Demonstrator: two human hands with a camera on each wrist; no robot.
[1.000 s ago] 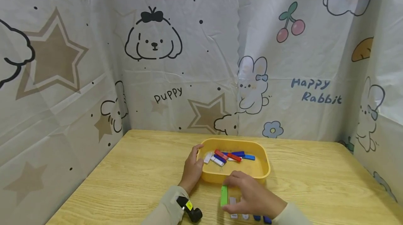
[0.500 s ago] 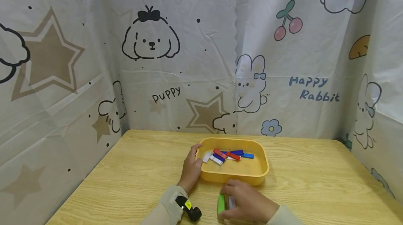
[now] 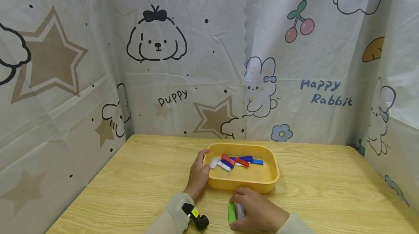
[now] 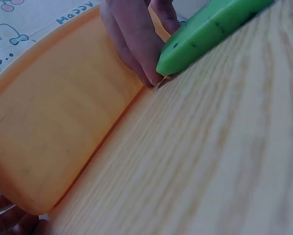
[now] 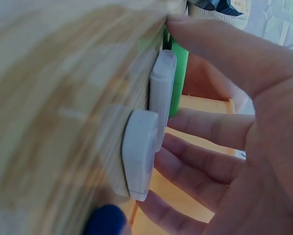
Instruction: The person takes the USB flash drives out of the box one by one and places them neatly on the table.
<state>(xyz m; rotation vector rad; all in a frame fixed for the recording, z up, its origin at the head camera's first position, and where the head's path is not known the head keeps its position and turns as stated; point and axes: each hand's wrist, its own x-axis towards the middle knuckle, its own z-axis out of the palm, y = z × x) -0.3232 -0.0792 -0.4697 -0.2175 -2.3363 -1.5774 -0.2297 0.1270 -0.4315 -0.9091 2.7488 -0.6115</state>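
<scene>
My right hand [image 3: 258,210] pinches a green stick [image 3: 231,213], which looks like a USB flash drive, end to end between thumb and fingers. The stick is down at the tabletop. Right beside it, partly under the hand, lies a pale stick [image 3: 240,211]. The right wrist view shows a second white stick [image 5: 140,154] and the tip of a blue one [image 5: 106,221] further along the row. With my left hand [image 3: 198,174] I hold the left end of a yellow bin [image 3: 243,185]. Its fingertips [image 4: 11,220] show at the bin's corner in the left wrist view.
Inside the bin lie several similar sticks: red [image 3: 242,162], blue [image 3: 258,162] and white [image 3: 224,167]. The wooden table [image 3: 131,183] ends at patterned cloth walls [image 3: 183,74]. A black device [image 3: 198,217] is strapped to the left wrist.
My right hand has come down toward the near side with the green stick, bringing it beside the pale one. In the last half second it barely moved. The left hand stays on the bin.
</scene>
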